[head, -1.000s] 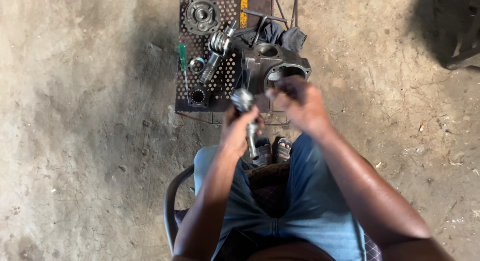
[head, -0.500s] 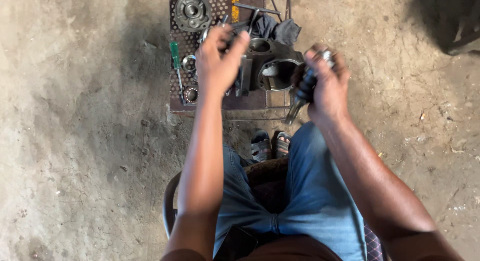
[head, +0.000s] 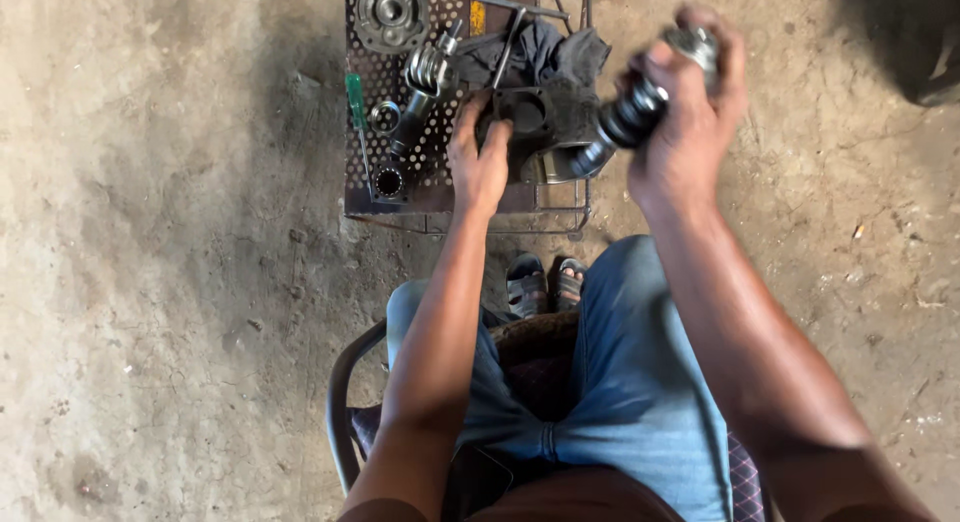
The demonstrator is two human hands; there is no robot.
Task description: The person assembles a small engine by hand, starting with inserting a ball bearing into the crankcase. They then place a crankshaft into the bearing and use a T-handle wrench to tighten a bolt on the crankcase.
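Observation:
My right hand is raised above my knee, gripping a metal shaft part with dark ribbed rings. My left hand reaches down onto a low perforated metal stand and rests on the near edge of a dark metal housing. A dark rag lies just behind that housing. To the left of my left hand lie a geared shaft, a round flange part, a small ring and a green-handled screwdriver.
I sit on a chair with a curved metal arm, in blue jeans, my sandalled feet under the stand. Dusty concrete floor surrounds me. A dark object sits at the top right corner.
My right hand lifted the shaft part up and to the right, away from the stand. My left hand let go of that part, reached out over the stand, then settled onto the housing.

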